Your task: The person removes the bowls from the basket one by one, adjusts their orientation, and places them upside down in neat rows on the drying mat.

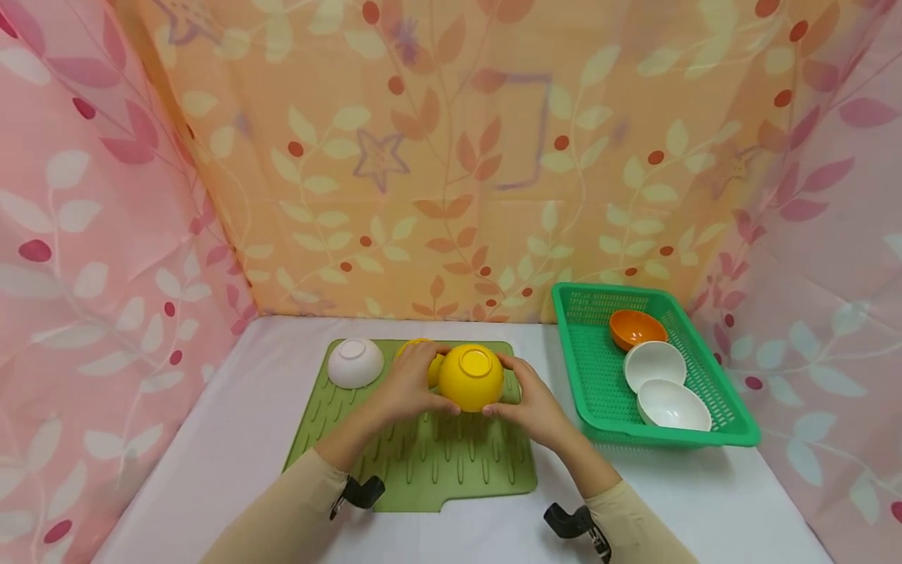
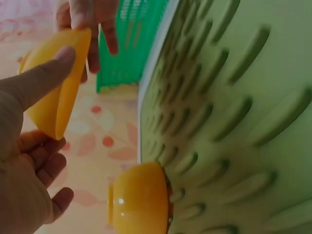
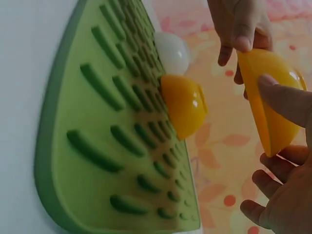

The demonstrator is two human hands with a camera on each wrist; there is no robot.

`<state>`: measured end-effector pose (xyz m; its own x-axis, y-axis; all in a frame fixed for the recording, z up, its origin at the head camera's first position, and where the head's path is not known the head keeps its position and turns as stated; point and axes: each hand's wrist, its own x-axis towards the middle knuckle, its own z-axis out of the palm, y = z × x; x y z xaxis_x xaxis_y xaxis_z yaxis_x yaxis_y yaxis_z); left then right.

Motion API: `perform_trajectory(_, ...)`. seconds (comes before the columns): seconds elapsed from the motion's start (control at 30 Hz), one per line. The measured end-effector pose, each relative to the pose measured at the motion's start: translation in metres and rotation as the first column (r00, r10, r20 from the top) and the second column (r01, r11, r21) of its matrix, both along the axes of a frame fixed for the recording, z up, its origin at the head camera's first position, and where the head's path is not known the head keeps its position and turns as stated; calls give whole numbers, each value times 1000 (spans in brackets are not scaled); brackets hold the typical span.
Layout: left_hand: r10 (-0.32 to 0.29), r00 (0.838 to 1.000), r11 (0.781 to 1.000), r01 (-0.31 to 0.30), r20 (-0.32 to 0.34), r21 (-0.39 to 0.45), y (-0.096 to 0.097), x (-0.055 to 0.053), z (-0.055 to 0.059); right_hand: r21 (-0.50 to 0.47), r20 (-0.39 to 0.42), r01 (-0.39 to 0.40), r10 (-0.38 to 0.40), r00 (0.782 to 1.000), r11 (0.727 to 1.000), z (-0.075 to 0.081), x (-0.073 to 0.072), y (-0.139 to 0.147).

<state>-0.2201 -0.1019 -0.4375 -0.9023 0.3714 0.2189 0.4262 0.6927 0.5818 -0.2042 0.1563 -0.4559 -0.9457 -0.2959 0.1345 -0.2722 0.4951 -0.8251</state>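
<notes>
Closest in: 2 beige sleeves, left (image 1: 282, 509) and right (image 1: 634, 525), each with a black wrist mount (image 1: 362, 492) (image 1: 567, 521) at the cuff.

Both hands on 1 part. Left hand (image 1: 412, 384) clamped on the held yellow bowl (image 1: 470, 380): thumb along the outer wall, fingers round the opposite side by the rim. Right hand (image 1: 535, 403) likewise, thumb on the wall, fingers at the far side. So 2 grips, 1 bowl, left and right sides. In the wrist views, some fingers on each hand stick out past the rim.

Bowl position: in the air over the green mat (image 1: 423, 497), mouth down, base ring up. Wrist views show a gap between rim and mat, so no contact.

On the mat: yellow bowl no. 2 (image 3: 184, 105), upside down, partly behind the left hand in the head view; wrist views show it apart from the held bowl. White bowl (image 1: 355, 368), also upside down, at the far left corner. Mat has rows of raised ribs.

Right of mat, well apart: green basket (image 1: 581, 376), 3 bowls along its right side. Orange bowl (image 1: 637, 330) at the back, then 2 white bowls (image 1: 654, 362) (image 1: 672, 407), mouths up and tilted. Can't tell if these touch.

White tablecloth (image 1: 232, 407) under everything, leaf-print curtain (image 1: 451, 157) behind.
</notes>
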Motion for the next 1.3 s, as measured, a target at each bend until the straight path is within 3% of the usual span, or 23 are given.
perform_trajectory(0.3,-9,999,992,13,36,-128,8,-51,-3,-38,17,34,-34,999,999,-16,-40,2)
perform_trajectory(0.5,-43,999,977,47,25,-209,20,-76,-13,-11,31,74,-74,997,997,-24,-58,12)
perform_trajectory(0.77,-61,998,957,64,21,-281,27,-89,-24,-72,98,38,-31,995,997,-42,-71,19)
perform_trajectory(1.0,-66,998,941,66,12,-332,34,-96,-27,-17,44,53,-53,998,998,-55,-86,24)
perform_trajectory(1.3,-48,998,892,23,-44,-451,39,-100,-39,77,20,63,-64,998,995,-64,-93,25)
